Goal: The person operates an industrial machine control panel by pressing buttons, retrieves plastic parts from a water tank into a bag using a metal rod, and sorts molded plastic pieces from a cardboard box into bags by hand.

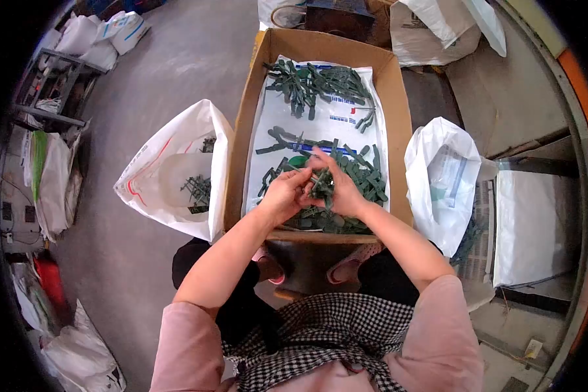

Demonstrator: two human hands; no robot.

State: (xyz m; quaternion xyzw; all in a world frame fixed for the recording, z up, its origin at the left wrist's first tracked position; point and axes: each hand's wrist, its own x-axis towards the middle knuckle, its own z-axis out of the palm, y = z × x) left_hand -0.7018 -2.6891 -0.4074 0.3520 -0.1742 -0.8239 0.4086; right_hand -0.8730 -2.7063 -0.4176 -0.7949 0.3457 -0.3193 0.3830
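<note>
Both hands are together over the near half of a cardboard box [399, 124] lined with a white printed sack [261, 140]. My right hand [345, 193] is closed round a small cluster of dark green plastic pieces [322, 185]. Against that cluster, my left hand [286, 195] has its fingers pinched, and they partly hide what they grip. Beneath and beside the hands lies a pile of flat dark green plastic pieces [367, 183]. Farther off in the box is a second heap of longer green pieces [317, 83]. A blue stick-like thing [333, 149] lies between the heaps.
Left of the box stands an open white sack [157, 150] holding green branching scraps [199, 189]. Another open white sack [438, 157] is at the right. More sacks [431, 32] stand behind the box. A metal rack [59, 85] is at far left.
</note>
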